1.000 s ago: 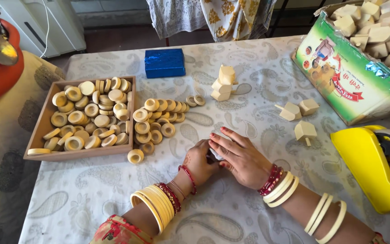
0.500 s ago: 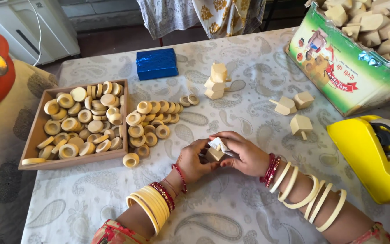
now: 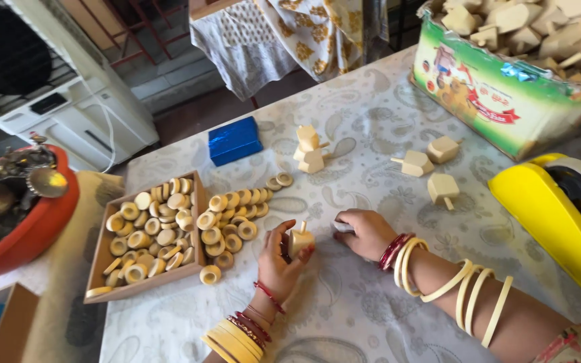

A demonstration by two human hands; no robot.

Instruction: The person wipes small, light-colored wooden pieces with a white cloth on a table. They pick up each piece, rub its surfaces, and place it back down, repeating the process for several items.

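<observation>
At the far left a red bowl (image 3: 15, 249) of metal odds and ends sits at the table's edge. Next comes a shallow wooden tray (image 3: 144, 286) filled with pale wooden rings, too many and too overlapped to count exactly. More of the same rings (image 3: 231, 222) lie loose on the patterned tablecloth (image 3: 344, 302) just right of the tray, with one stray ring (image 3: 210, 274) near the tray's front corner and two more (image 3: 280, 181) farther back. Behind them lies one blue block (image 3: 235, 140).

The left hand (image 3: 278, 259) is clasped around one wooden spinning top (image 3: 300, 240), thumb and fingers grasping its body, the peg pointing up. The top is lifted just off the cloth, near the middle of the table and just beside the loose rings.

The right hand (image 3: 364, 232) lies curled on the cloth just right of the top, knuckles up, with a small pale piece (image 3: 341, 226) showing at the fingertips; whether it grips that piece I cannot tell. Bangles circle both wrists.

Farther back, two tops (image 3: 309, 151) stand stacked together. To the right three more tops (image 3: 432, 168) lie apart on the cloth. A green cardboard box (image 3: 499, 101) heaped with tops stands at the back right, and one yellow tape dispenser (image 3: 559, 215) sits at the right edge.
</observation>
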